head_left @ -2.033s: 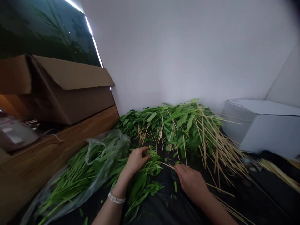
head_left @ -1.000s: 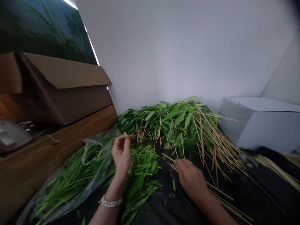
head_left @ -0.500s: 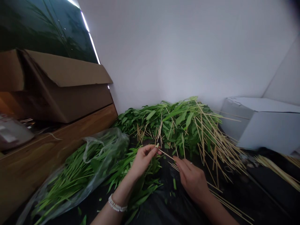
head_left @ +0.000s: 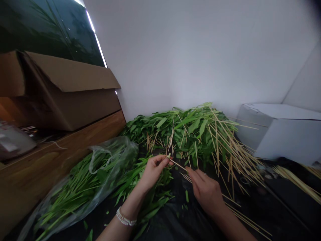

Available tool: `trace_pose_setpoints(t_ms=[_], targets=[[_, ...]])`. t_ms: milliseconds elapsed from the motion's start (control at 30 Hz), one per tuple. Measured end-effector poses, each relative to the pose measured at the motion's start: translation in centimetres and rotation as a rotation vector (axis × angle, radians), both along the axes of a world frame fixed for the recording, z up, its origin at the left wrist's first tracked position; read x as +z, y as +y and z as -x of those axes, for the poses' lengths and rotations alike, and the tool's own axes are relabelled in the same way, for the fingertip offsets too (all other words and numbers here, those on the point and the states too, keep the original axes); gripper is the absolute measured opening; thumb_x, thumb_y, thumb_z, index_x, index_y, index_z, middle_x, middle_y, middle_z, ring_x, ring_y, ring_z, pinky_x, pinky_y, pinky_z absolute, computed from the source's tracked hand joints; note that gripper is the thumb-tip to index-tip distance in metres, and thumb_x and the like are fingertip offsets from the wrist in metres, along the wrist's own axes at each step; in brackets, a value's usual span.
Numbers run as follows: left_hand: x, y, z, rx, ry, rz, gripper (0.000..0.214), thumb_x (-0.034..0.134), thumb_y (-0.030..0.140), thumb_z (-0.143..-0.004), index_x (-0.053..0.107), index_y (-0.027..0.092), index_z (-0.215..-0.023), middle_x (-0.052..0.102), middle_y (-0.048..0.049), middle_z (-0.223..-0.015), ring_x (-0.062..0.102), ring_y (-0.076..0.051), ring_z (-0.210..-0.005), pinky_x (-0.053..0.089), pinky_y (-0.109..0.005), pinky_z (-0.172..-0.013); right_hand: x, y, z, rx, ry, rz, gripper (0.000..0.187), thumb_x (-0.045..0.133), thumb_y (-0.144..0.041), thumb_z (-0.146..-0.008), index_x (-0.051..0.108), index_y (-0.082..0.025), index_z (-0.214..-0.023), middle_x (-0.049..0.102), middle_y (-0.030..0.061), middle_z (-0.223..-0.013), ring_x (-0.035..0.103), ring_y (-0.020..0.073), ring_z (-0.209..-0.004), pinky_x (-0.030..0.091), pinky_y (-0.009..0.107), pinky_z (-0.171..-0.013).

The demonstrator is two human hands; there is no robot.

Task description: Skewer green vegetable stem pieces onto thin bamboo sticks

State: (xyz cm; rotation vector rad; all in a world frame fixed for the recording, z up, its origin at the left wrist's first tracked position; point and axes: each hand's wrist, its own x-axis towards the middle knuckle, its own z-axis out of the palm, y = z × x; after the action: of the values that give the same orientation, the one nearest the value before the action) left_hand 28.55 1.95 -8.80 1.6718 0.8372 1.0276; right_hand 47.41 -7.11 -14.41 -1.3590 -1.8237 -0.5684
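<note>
My left hand (head_left: pixel 155 169), with a beaded bracelet at the wrist, pinches a small pale green piece of stem (head_left: pixel 169 156) between thumb and fingertips. A thin wooden skewer (head_left: pixel 178 164) runs from that piece to my right hand (head_left: pixel 204 187). My right fingers are closed on the skewer's other end, and more skewers (head_left: pixel 185 177) show beside and behind that hand. Whether the tip has entered the stem is too small to tell. Loose leafy greens (head_left: pixel 156 204) lie under my left forearm. Beyond both hands rises a pile of greens (head_left: pixel 190 124) with many skewers sticking out.
A clear plastic bag (head_left: pixel 129 147) of greens lies on the left, by a wooden ledge (head_left: pixel 100 130) bearing an open cardboard box (head_left: pixel 82 107). At right sit a white box (head_left: pixel 288 134) and a bundle of skewers (head_left: pixel 296 180). Black sheeting (head_left: pixel 190 224) covers the work surface.
</note>
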Motion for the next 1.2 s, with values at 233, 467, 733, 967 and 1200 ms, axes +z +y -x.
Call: trace_pose_setpoints(t_ms=[233,467,733,967,1200], targets=[[0.0,-0.1,0.1,0.048,0.160,-0.168,0.027,0.058,0.036,-0.085,0.073,0.015,-0.077,0.074,-0.0065,-0.082,0.065,-0.021,-0.082,0.048,-0.029,-0.079,-0.2,-0.1,0.0,-0.027,-0.042,0.006,0.034,0.034,-0.014,-0.096,0.062,-0.014,-0.116,0.065,0.0039,-0.080,0.061,0.0116,-0.071,0.043,0.021,-0.067],[-0.4,0.1,0.1,0.045,0.159,-0.179,0.023,0.060,0.034,-0.085,0.073,0.016,-0.083,0.073,-0.0059,-0.086,0.065,-0.020,-0.085,0.048,-0.029,-0.081,-0.4,0.0,0.1,0.014,-0.004,0.019,0.033,0.034,-0.012,-0.096,0.062,-0.012,-0.115,0.065,0.0050,-0.081,0.062,0.0127,-0.074,0.045,0.022,-0.070],[-0.2,0.2,0.3,0.021,-0.072,0.101,0.029,0.078,0.040,-0.068,0.072,0.014,-0.078,0.073,-0.0050,-0.075,0.064,-0.016,-0.071,0.049,-0.027,-0.072,-0.5,0.0,0.3,0.078,0.050,-0.012,0.030,0.036,-0.012,-0.096,0.060,-0.012,-0.113,0.065,0.0043,-0.080,0.062,0.0133,-0.071,0.046,0.024,-0.067],[-0.2,0.2,0.4,-0.037,-0.104,0.169,0.030,0.081,0.040,-0.064,0.073,0.013,-0.075,0.072,-0.0048,-0.072,0.064,-0.015,-0.067,0.049,-0.026,-0.072,-0.7,0.0,0.5,0.081,0.042,-0.023,0.030,0.035,-0.010,-0.094,0.059,-0.011,-0.113,0.063,0.0039,-0.078,0.062,0.0140,-0.068,0.046,0.025,-0.065],[-0.4,0.4,0.4,-0.056,-0.114,0.202,0.028,0.082,0.038,-0.063,0.073,0.013,-0.074,0.073,-0.0046,-0.070,0.065,-0.014,-0.066,0.049,-0.025,-0.072,-1.1,-0.1,0.8,0.104,0.065,-0.004,0.032,0.035,-0.007,-0.093,0.058,-0.010,-0.114,0.063,0.0046,-0.078,0.063,0.0152,-0.070,0.047,0.026,-0.067]])
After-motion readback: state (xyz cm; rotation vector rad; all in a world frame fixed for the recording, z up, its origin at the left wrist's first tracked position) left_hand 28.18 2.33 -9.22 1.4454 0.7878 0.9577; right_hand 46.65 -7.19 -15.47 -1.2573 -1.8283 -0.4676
